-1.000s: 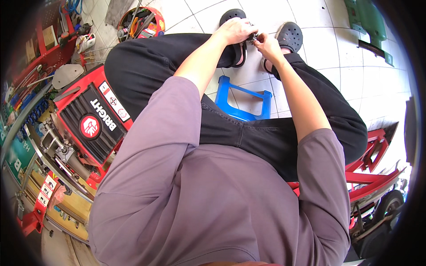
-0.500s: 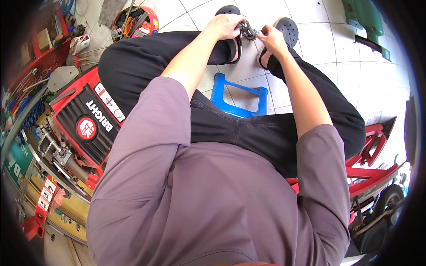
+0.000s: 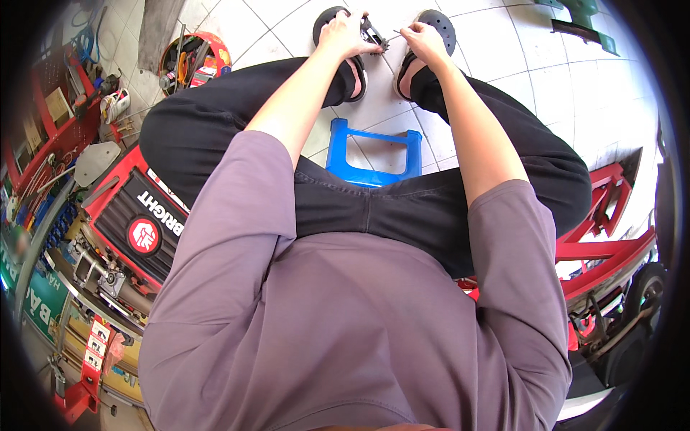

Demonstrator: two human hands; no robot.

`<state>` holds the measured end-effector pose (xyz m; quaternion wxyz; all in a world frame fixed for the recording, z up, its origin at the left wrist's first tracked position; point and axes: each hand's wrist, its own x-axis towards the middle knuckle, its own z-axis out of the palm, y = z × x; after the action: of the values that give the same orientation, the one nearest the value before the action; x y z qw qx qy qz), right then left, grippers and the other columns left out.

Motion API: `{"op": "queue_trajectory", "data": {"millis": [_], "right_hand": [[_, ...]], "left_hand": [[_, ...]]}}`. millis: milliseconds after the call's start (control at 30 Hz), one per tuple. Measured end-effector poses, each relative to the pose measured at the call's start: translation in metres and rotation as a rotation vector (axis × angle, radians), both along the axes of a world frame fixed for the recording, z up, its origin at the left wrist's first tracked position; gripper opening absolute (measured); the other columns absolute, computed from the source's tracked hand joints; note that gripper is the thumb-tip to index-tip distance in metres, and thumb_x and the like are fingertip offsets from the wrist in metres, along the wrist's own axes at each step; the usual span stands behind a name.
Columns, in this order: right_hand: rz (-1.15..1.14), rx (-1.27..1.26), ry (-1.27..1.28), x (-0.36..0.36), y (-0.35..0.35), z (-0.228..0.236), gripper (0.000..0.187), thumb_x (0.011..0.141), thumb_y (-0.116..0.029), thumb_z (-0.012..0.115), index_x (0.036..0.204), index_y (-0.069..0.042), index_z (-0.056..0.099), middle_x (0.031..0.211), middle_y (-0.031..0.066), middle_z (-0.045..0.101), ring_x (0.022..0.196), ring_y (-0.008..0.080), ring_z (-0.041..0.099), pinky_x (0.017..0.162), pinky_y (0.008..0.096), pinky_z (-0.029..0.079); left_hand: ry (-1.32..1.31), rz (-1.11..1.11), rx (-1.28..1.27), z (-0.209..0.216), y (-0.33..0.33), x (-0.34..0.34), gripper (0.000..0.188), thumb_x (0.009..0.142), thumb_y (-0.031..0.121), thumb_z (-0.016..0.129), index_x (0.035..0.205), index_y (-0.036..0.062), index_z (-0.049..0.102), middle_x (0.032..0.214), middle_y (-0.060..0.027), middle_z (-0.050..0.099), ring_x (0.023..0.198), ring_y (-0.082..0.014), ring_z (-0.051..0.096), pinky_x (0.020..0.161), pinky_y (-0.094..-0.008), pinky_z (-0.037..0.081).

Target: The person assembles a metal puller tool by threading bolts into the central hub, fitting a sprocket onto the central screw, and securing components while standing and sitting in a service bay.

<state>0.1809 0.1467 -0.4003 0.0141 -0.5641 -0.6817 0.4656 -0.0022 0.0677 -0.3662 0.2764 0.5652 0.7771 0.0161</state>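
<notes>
I sit on a blue plastic stool [image 3: 374, 154] with both arms stretched forward over my knees. My left hand [image 3: 343, 36] grips a small dark toothed metal part [image 3: 375, 37] held above my feet. Next to it, my right hand [image 3: 424, 39] pinches a thin metal pin or tool [image 3: 397, 33] that points at the toothed part. Both hands hover over my dark sandals [image 3: 338, 21] on the white tiled floor [image 3: 496, 50]. The rest of the toothed part is hidden inside my left fist.
A red and black tool chest [image 3: 136, 215] stands at my left, with tool racks and drawers [image 3: 65, 302] beyond it. A round red bucket of tools [image 3: 192, 61] sits at upper left. A red metal frame [image 3: 604, 230] is at my right, a green machine [image 3: 582, 18] at top right.
Both hands have moved further forward and up in the picture, staying together around the toothed part. My view has tilted so more of the left tool racks shows.
</notes>
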Motion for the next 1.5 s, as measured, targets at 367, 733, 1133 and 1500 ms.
{"op": "queue_trajectory", "data": {"millis": [367,733,1133,1500], "right_hand": [[-0.205,-0.102,0.038,0.013,0.014,-0.007,0.045,0.079,-0.040,0.059,0.100,0.000,0.067,0.096,0.0173,0.068,0.095,0.0290,0.065,0.086,0.0353,0.047],[-0.574,-0.450,0.348,0.040,0.036,-0.003,0.024,0.080,-0.031,0.057,0.080,-0.008,0.058,0.065,-0.0025,0.050,0.052,0.0056,0.041,0.045,0.0199,0.032],[-0.596,-0.525,0.335,0.044,0.039,-0.019,0.028,0.083,-0.032,0.050,0.076,-0.007,0.059,0.064,0.0003,0.049,0.052,0.0098,0.041,0.044,0.0243,0.034],[-0.629,-0.469,0.314,0.029,0.032,-0.005,0.025,0.083,-0.030,0.049,0.072,-0.008,0.052,0.049,-0.0011,0.036,0.038,0.0115,0.032,0.037,0.0280,0.027]], "left_hand": [[-0.124,-0.159,0.177,-0.046,0.012,-0.008,0.038,0.088,0.033,0.055,0.123,0.0176,0.055,0.093,-0.0184,0.065,0.087,-0.0361,0.063,0.079,-0.0447,0.050],[-1.270,0.455,-0.328,-0.047,0.019,0.008,0.037,0.095,0.032,0.052,0.124,0.0087,0.056,0.086,-0.0086,0.068,0.067,-0.0083,0.058,0.050,-0.0207,0.034],[-1.562,0.811,-0.198,-0.027,0.015,0.010,0.031,0.090,0.027,0.049,0.115,0.0163,0.064,0.082,0.0031,0.059,0.064,-0.0085,0.049,0.051,-0.0243,0.034],[-0.678,0.434,0.122,0.002,0.027,-0.041,0.035,0.085,0.028,0.055,0.114,0.0116,0.065,0.074,-0.0090,0.064,0.069,-0.0180,0.063,0.064,-0.0302,0.052]]}}
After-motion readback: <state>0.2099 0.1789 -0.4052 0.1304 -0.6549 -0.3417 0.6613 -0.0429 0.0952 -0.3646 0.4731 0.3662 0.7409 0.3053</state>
